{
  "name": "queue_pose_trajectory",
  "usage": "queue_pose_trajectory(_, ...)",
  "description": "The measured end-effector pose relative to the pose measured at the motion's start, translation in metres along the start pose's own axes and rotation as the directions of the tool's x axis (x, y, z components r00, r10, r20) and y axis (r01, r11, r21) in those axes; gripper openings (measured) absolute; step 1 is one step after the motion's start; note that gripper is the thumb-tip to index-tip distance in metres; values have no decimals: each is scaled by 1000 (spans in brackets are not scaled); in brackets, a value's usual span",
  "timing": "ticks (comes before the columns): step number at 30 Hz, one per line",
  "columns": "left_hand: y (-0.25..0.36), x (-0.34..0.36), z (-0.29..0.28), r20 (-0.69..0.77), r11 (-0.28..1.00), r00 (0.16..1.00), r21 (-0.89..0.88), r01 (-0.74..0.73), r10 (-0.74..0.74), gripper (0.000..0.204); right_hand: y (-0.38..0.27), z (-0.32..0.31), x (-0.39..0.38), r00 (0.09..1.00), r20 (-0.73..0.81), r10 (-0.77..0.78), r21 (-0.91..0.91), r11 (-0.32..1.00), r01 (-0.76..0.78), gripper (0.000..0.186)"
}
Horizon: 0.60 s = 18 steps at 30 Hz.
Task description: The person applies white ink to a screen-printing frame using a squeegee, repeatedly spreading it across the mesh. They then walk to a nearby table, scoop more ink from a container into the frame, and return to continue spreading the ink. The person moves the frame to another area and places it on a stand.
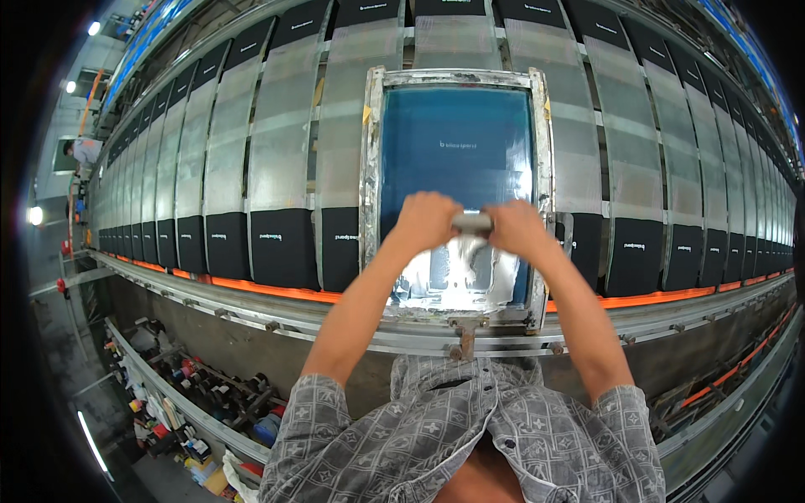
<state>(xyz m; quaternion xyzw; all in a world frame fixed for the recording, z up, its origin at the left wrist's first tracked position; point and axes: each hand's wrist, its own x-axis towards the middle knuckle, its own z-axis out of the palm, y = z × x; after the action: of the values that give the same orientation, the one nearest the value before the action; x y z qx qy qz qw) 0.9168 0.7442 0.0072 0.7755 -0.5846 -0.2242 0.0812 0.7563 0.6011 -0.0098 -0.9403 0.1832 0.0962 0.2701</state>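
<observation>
A metal-framed printing screen [373, 151] with a blue mesh lies on the long table in front of me. Both hands grip a squeegee handle [472, 222] across the screen's lower middle. My left hand [426, 220] holds its left end and my right hand [516, 228] holds its right end. Below the handle, silvery white ink [457, 281] covers the mesh near the frame's front edge. The squeegee blade is hidden under my hands.
Rows of black fabric panels [285, 243] under grey translucent sheets line the table to both sides. A metal rail [251, 310] with an orange strip runs along the front edge. Cans and bottles [193, 394] crowd a low shelf at lower left.
</observation>
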Motion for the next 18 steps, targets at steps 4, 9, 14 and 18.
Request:
queue_pose_trajectory(4,-16,39,-12,4,998,998,-11,59,-59,27,9,-23,37,1000,-24,-7,16,1000,8,22)
queue_pose_trajectory(9,7,-41,49,54,994,996,-77,79,-75,26,-6,32,-29,995,16,-98,-64,993,99,16)
queue_pose_trajectory(14,23,-75,46,118,992,993,-122,22,-8,24,-21,39,-66,991,58,-122,2,993,122,19)
queue_pose_trajectory(18,0,1,2,8,1000,1000,-1,3,-3,20,-1,-4,0,998,-29,-51,-70,996,49,22)
